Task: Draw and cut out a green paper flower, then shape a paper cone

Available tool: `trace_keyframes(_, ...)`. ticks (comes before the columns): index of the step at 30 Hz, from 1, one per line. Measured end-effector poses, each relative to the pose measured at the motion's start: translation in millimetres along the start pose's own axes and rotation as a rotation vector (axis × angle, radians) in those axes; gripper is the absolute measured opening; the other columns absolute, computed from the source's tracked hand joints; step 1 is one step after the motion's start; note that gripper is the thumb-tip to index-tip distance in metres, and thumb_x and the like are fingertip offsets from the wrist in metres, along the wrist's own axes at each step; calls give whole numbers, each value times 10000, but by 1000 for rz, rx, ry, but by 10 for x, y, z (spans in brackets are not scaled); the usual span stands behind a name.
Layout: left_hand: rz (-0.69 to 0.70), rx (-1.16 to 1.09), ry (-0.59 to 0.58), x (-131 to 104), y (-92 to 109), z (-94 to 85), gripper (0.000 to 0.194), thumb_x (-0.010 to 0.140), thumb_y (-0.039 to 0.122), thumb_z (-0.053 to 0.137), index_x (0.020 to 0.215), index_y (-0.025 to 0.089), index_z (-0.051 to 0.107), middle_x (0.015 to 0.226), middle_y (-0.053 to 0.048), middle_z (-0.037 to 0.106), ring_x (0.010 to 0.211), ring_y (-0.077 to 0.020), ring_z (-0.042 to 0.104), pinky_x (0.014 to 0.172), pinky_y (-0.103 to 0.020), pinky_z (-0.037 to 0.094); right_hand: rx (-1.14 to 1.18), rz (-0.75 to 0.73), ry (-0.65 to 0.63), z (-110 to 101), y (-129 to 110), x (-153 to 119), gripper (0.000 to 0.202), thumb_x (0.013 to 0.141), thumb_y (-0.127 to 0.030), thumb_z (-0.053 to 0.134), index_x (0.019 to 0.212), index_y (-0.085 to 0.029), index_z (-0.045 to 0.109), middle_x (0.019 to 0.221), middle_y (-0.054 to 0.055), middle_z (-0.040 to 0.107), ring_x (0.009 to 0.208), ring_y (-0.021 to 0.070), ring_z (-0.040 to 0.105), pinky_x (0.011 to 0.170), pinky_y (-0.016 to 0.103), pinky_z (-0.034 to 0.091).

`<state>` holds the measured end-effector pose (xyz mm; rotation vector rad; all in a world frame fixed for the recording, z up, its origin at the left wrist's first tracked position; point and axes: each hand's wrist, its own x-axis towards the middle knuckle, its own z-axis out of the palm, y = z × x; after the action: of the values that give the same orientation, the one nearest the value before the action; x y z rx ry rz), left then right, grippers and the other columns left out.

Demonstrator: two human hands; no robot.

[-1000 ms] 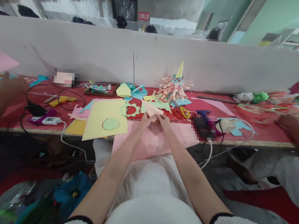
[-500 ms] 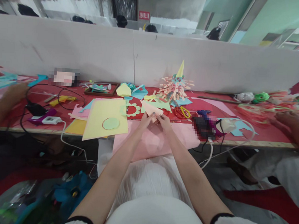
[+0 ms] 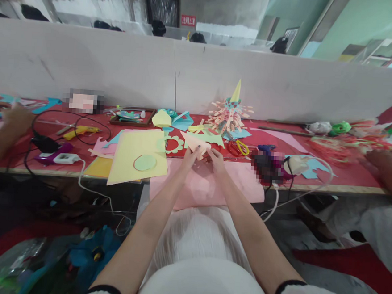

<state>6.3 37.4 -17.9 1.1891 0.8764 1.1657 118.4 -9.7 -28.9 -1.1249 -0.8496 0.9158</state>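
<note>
Peach paper piece (image 3: 196, 143) (pointed) is pinched by left hand (image 3: 190, 157) and right hand (image 3: 217, 159) fingertips.

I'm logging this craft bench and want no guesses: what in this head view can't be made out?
- Pale pink paper piece: its near end is hidden by the left hand and right hand.
- Two patches are blurred: one by the glue gun, one right of the scissors.
- Co-workers' hands are cut off by both side edges.

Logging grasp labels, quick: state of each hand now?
Left hand: closed, pinching the pale pink paper piece.
Right hand: closed on the same piece.
</note>
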Motion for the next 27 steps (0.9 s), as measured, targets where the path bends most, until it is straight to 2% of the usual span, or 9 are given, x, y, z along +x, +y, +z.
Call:
trace_keyframes(5,-48,-31,-8,-55,47,-17,371,730,357,650,1044,169,589,1024,-86,685,925,-210,642,771,-304,515,-1,3,-98,14,-41,-37,390,595,-567,714,632,-193,608,669,12,663,488,115,538,483,248,416)
trace_keyframes(10,-155,-92,37,-69,48,-47,457,717,460,643,1097,215,572,1045,-81,679,929,-238,653,729,-341,534,73,40,-122,13,-51,-43,474,646,-663,620,722,-196,629,714,29,689,489,110,538,490,251,403)
trace_keyframes(15,-134,-131,38,-53,37,-40,437,700,415,671,1071,208,564,1104,-90,660,998,-230,638,820,-339,519,58,35,-113,2,-18,-21,471,544,-632,713,679,-190,620,646,13,672,487,110,538,498,242,406)
trace_keyframes(18,-163,-121,21,-50,40,-28,402,696,406,674,1020,189,575,1081,-101,668,995,-237,636,825,-343,515,45,23,-116,-7,4,-11,458,550,-622,713,676,-192,613,638,15,677,502,118,553,503,239,413)
trace_keyframes(23,-93,-106,-53,-49,28,-14,395,696,383,678,1030,194,584,1038,-98,677,962,-244,642,814,-373,514,33,39,-121,-6,4,-9,460,546,-616,719,637,-185,587,673,43,700,521,124,576,504,238,422)
trace_keyframes(27,-140,-49,-24,-14,-19,-7,412,691,363,690,1054,194,595,1011,-107,686,948,-246,642,794,-369,515,26,56,-94,8,-12,-11,448,558,-610,715,623,-187,580,644,45,690,517,130,578,503,248,420)
